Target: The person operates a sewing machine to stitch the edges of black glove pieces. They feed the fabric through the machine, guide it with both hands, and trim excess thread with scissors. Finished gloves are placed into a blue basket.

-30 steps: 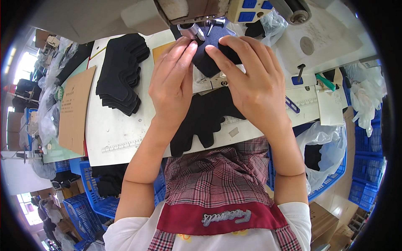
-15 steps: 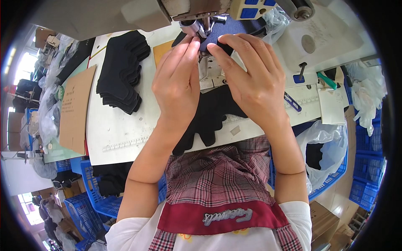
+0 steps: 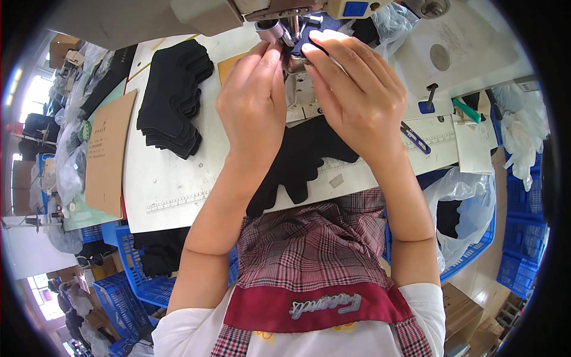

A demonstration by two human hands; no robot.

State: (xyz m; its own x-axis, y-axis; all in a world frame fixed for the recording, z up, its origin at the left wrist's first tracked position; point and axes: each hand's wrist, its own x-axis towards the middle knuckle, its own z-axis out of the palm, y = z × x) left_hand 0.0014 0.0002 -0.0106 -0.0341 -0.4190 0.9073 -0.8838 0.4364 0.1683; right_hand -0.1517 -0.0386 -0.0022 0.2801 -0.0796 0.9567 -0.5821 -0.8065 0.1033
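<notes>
Table (image 3: 178,190), white, carries everything beneath the sewing machine (image 3: 285,9). Left of that machine lies a black fabric stack (image 3: 172,98). Just below its needle, left hand (image 3: 253,104) and right hand (image 3: 354,95) pinch a dark fabric piece (image 3: 300,157), fingertips pressed together.

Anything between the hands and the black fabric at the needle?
Nothing visible. Both the left hand and the right hand already have their fingertips on the black fabric under the sewing machine head. The exact contact at the needle is hidden by the fingers.
</notes>
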